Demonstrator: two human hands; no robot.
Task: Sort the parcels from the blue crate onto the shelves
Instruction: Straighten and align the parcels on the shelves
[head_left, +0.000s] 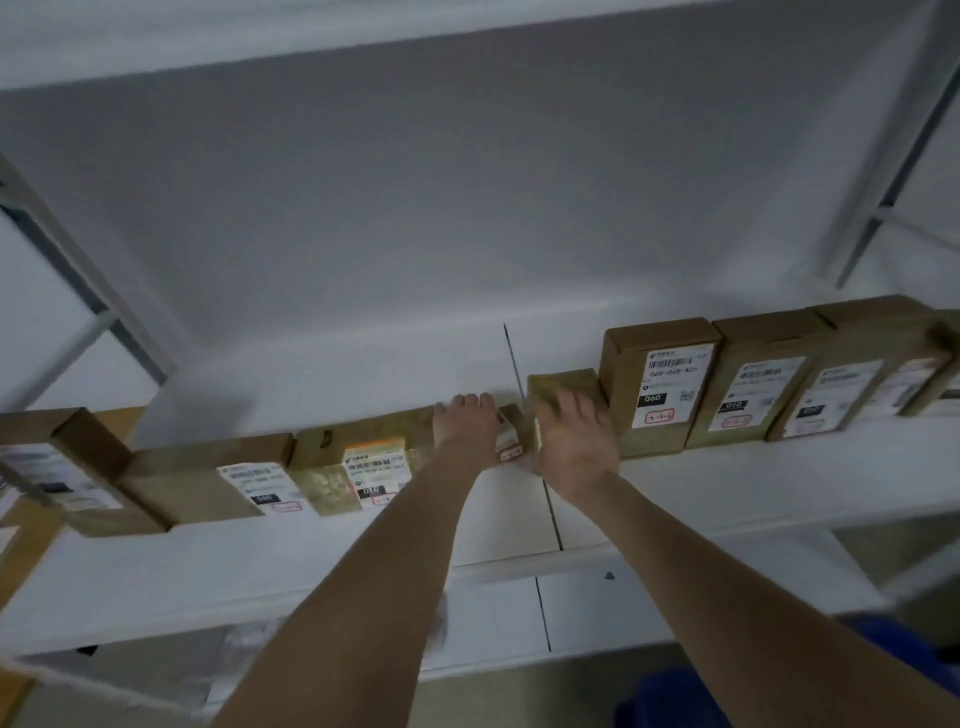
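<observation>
On the white shelf (779, 483), the left hand (465, 428) grips a small parcel (508, 440) over its top; the right hand (574, 447) (blurred, grip impossible to tell) rests against the box (566, 382) just right.

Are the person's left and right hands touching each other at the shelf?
Apart. The head view shows the labelled face of a small parcel between the left hand and the right hand, so a clear gap separates them.

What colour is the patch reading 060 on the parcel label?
The 060 patch is black with white digits; the head view shows it best.
</observation>
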